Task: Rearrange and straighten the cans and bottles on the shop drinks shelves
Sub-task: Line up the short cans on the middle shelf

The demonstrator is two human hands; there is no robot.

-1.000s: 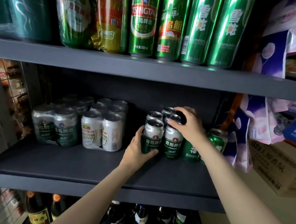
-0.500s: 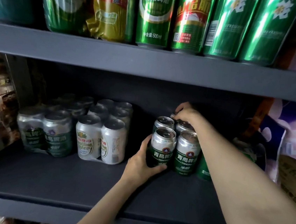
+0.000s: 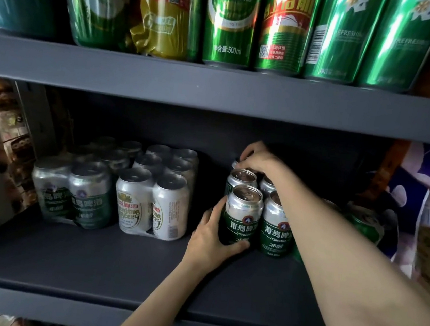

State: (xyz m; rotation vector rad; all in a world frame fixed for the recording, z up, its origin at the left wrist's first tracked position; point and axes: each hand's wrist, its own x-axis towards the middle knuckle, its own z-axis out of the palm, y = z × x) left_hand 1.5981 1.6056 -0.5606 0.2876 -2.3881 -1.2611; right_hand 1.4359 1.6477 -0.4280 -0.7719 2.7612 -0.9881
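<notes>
Head view: we see the left hand [image 3: 211, 238] wrapped around the lower body of the front-left can [image 3: 241, 214], thumb curled across the green label near the base and the other fingers hidden behind the can's left side. Immediately to the right of that thumb, touching the gripped can, stands the front-right can [image 3: 276, 227]. Beyond the fingers sits the second-row can [image 3: 241, 177], upright.

We see the right hand [image 3: 258, 158] reaching over the cluster to the back row, fingers curled downward onto the top of a rear can [image 3: 236, 163]; we cannot tell whether they grip it or only press on it. The whole cluster stands on the middle shelf [image 3: 91, 264].

Well to the left of the left fingers, we see two shrink-wrapped can packs [image 3: 116, 187]. Above the fingers, tall green cans [image 3: 231, 23] line the upper shelf [image 3: 216, 88].
</notes>
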